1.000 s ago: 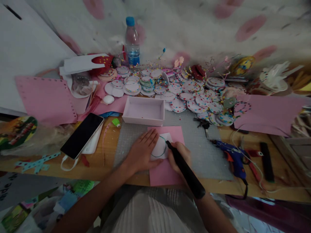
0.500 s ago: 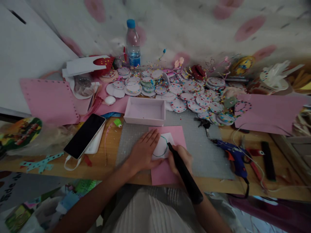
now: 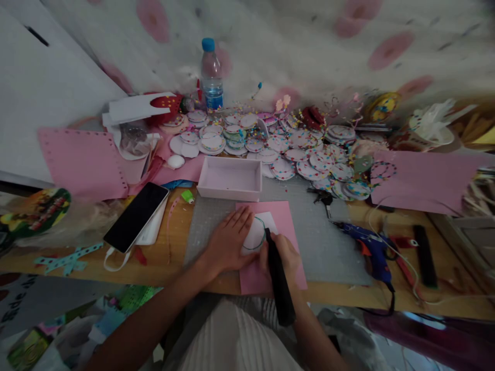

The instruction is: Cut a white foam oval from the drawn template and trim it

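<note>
A small piece of white paper (image 3: pixel 270 220) lies on a pink sheet (image 3: pixel 284 214), and a green curved line (image 3: pixel 263 226) runs round on it. My left hand (image 3: pixel 233 234) rests flat on the white paper's left side, fingers stretched out and holding nothing. In my right hand (image 3: pixel 285 252) is a long black tool with a thick handle (image 3: pixel 280 283). Its narrow end meets the green line at the right; the fingers wrap round the tool just behind that end. I cannot make out its exact tip. Part of the green line is hidden beneath my left hand.
A grey cutting mat (image 3: pixel 328 257) lies under the sheets. Beyond stands an open white box (image 3: pixel 230 193), with piled decorated discs (image 3: pixel 282 167) behind it. A blue glue gun (image 3: pixel 371 250) and keys (image 3: pixel 323 197) lie right, a phone (image 3: pixel 136 216) left. A water bottle (image 3: pixel 212 77) stands behind.
The black tool has turned more upright, its thick end swinging left toward my body. My right hand has shifted slightly left and down along the green line. My left hand stays put.
</note>
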{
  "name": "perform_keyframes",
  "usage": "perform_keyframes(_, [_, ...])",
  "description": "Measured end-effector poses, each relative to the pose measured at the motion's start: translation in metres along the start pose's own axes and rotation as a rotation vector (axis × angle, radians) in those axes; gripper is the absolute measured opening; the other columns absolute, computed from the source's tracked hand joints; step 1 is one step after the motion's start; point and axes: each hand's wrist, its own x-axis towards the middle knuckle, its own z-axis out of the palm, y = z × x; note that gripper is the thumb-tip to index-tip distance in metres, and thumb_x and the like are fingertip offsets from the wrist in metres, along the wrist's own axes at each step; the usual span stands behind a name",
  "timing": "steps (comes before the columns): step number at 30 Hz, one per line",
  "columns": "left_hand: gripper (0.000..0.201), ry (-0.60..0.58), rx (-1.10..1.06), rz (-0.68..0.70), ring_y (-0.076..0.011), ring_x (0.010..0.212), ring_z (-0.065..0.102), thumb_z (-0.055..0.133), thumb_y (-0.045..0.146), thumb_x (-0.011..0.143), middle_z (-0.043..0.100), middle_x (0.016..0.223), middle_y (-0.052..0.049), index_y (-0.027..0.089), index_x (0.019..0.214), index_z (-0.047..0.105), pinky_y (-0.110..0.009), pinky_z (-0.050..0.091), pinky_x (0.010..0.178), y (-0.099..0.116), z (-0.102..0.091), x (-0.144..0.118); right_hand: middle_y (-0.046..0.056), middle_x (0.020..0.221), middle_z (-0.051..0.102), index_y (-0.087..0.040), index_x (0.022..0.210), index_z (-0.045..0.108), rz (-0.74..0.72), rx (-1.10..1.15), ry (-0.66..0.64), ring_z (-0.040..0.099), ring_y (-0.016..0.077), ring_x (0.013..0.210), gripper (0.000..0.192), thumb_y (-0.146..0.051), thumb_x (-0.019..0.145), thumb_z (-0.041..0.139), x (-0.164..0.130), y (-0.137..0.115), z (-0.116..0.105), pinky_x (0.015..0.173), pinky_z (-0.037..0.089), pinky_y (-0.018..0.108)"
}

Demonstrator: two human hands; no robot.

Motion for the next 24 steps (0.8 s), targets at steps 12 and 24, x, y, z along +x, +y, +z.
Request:
perform_keyframes(12, [0.088,0.000,0.014,-0.006,-0.0264,0.145,0.014,0.045,0.061,0.084,0.020,0.156,-0.017,0.004,0.147,0.023,-0.040,0.015,0.117,-0.001,0.002,0.001,-0.002,0.065,0.045,-0.025,0.082,0.045,0.054,0.021,0.010,0.047,0.0169,0.058,0.013,-0.013,0.083,0.050,-0.016,-0.007,-0.001,0.053,0.038,0.029])
perform_keyframes(24, [0.093,-0.015,0.005,-0.010,-0.0292,0.144,0.019,0.047,0.066,0.081,0.023,0.155,-0.019,0.004,0.146,0.026,-0.042,0.017,0.116,-0.002,0.001,0.001,-0.003,0.062,0.049,-0.024,0.078,0.054,0.097,0.171,0.014,0.049,0.0157,0.056,0.009,-0.015,0.081,0.058,-0.030,-0.014,-0.003,0.053,0.038,0.028])
